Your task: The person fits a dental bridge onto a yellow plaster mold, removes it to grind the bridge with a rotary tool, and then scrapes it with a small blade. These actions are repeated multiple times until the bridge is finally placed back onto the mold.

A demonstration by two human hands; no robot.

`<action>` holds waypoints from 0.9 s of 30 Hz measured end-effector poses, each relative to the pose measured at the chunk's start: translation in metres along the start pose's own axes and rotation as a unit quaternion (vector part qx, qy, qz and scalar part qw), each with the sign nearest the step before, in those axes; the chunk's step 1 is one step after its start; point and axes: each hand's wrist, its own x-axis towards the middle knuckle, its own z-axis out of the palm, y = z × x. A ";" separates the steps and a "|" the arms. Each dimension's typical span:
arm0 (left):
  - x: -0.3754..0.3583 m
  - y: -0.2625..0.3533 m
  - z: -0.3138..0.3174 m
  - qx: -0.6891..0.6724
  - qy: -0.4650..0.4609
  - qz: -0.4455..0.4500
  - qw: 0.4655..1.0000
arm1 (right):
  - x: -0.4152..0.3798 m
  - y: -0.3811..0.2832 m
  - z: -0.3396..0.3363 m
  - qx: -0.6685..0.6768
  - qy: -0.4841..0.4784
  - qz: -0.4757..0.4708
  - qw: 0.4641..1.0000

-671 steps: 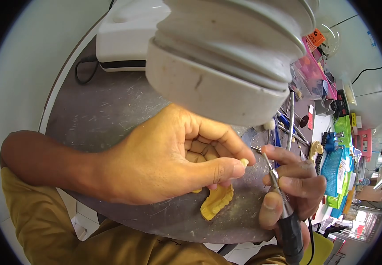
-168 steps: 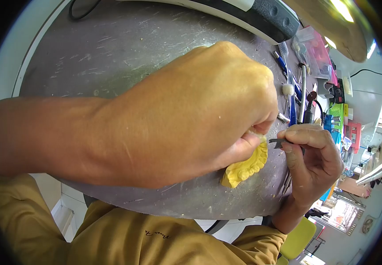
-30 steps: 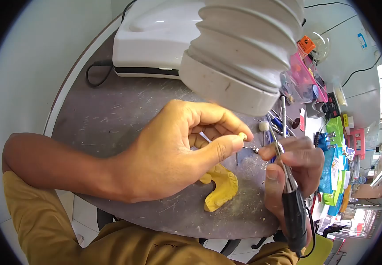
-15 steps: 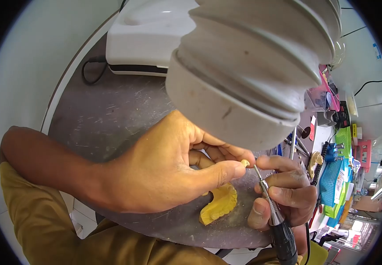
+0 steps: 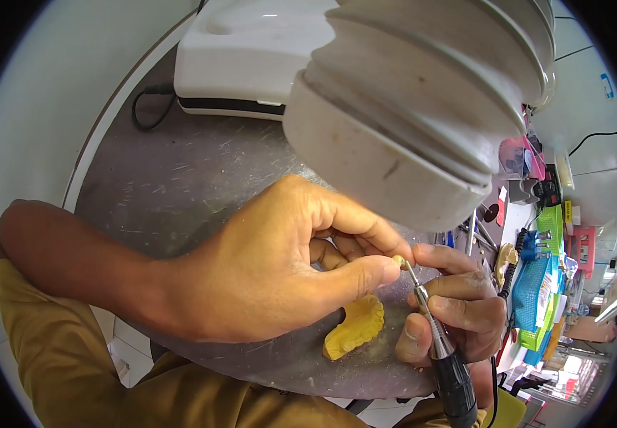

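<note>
My left hand (image 5: 280, 264) pinches a small pale-yellow dental crown (image 5: 398, 261) between thumb and forefinger. In my right hand (image 5: 469, 307) is a rotary handpiece (image 5: 440, 339) with a silver front and black body, gripped like a pen. Its thin bur tip points up and meets, or nearly meets, the crown's right side; exact contact is hard to see. The fingertips of both hands are close together there. Below the left thumb, a yellow dental cast (image 5: 358, 329) in a curved arch shape lies on the grey table (image 5: 159, 164), partly hidden by that hand.
A wide ribbed grey hose end (image 5: 387, 157) hangs just above my hands. Behind it stands a white machine (image 5: 233, 68) with a black cable. To the right are a blue basket (image 5: 533, 292), green trays, metal tools and a pink container (image 5: 585, 250).
The handpiece tip has shifted slightly up and left, closer to the crown. The hose end appears a little further right and up as the view shifts. Both hands keep their grips.
</note>
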 end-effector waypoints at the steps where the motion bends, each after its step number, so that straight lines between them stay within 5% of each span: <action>1: 0.000 0.000 -0.001 0.007 -0.007 0.000 1.000 | 0.000 0.000 0.000 -0.005 0.003 -0.002 1.000; 27: -0.001 0.003 0.000 -0.003 -0.003 -0.027 1.000 | 0.000 0.001 0.000 -0.010 -0.005 -0.018 1.000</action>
